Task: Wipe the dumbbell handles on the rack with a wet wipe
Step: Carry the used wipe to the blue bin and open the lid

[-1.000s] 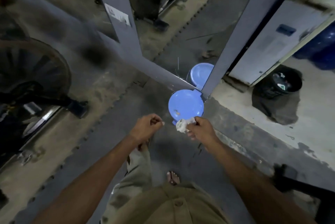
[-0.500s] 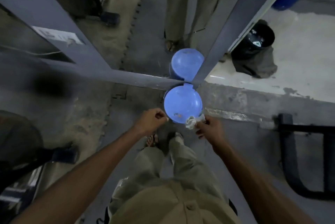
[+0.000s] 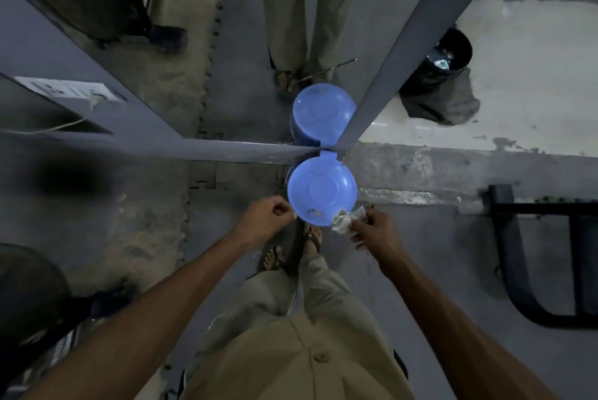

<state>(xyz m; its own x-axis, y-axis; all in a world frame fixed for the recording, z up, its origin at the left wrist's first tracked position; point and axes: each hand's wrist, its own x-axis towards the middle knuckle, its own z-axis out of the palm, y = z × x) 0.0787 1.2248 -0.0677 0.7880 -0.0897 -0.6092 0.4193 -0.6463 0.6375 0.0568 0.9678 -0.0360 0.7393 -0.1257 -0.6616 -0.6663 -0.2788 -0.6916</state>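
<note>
1. Grey rubber-mat floor (image 3: 136,231) fills the head view, meeting a mirror wall (image 3: 226,53) at a low grey ledge; the mirror repeats the person's legs and hands above.
2. Just beyond the fingers of both hands stands a blue lidded bin (image 3: 322,194), pushed up against the mirror so that its reflection sits directly behind it. The lid is down, with a few specks of dirt near its front edge.
3. Right hand (image 3: 375,231): thumb and fingers pinch a crumpled white wet wipe (image 3: 346,220), which hangs over the near right rim of the bin lid. Held bunched and at the bin, it looks used and about to be thrown away, though that is a judgement.
4. Left hand (image 3: 263,217): fingers curled narrow with the thumb against them, at the near left rim of the lid. Whether they pinch the lid edge or hold nothing I cannot tell; the position suits lifting the lid.
5. Beyond the right fingers, past the grey pillar (image 3: 407,53), a black lined bin (image 3: 448,58) stands on paler floor. A dark metal frame (image 3: 517,257) lies off to the right of the right hand.
6. No dumbbells or rack appear anywhere, so the wiping itself is not under way here.
</note>
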